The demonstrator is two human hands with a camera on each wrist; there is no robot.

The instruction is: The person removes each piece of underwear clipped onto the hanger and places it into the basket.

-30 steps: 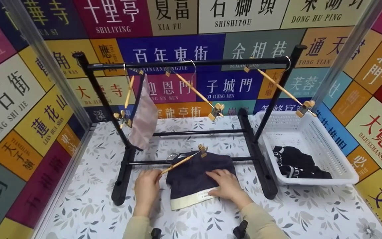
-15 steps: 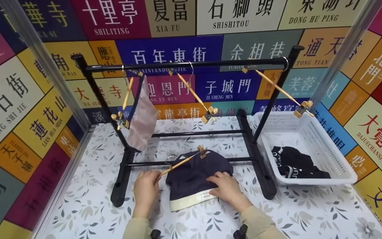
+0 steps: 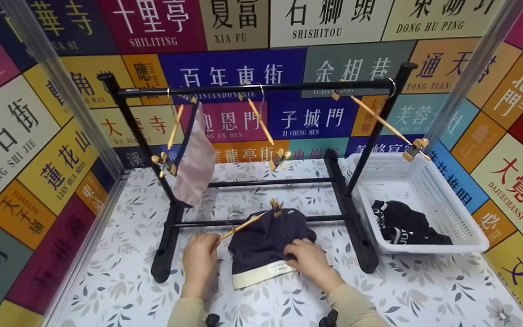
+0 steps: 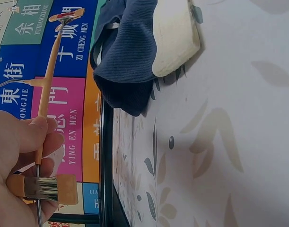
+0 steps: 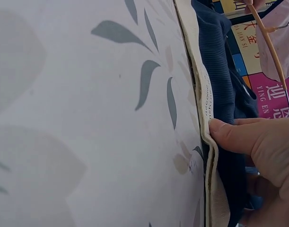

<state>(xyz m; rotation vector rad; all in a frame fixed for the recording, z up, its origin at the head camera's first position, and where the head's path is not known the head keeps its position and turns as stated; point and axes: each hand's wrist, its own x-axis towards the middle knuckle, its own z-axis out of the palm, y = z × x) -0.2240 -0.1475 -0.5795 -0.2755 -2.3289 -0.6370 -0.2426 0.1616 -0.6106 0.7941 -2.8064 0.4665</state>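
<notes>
In the head view my left hand [image 3: 200, 256] holds a light wooden clip hanger [image 3: 243, 225] by its near end. The left wrist view shows the fingers curled round its bar, beside one clip [image 4: 42, 188]. Navy ribbed underpants [image 3: 261, 245] with a cream waistband [image 3: 261, 274] lie on the table, the hanger's far clip [image 3: 275, 207] over their upper edge; whether it bites the cloth I cannot tell. My right hand [image 3: 309, 261] pinches the right side of the underpants, thumb on the waistband in the right wrist view, the other fingers partly hidden behind the cloth.
A black rack [image 3: 284, 87] stands behind, its lower bar [image 3: 329, 218] close to the underpants. Clip hangers hang from its rail, one with a pink cloth [image 3: 196, 159] at the left. A white basket [image 3: 466, 218] with black garments [image 3: 409, 222] stands right.
My right hand's fingers have curled in, and the underpants' right side is more bunched. The middle hanger on the rail has swung round to the left. My left hand has barely moved.
</notes>
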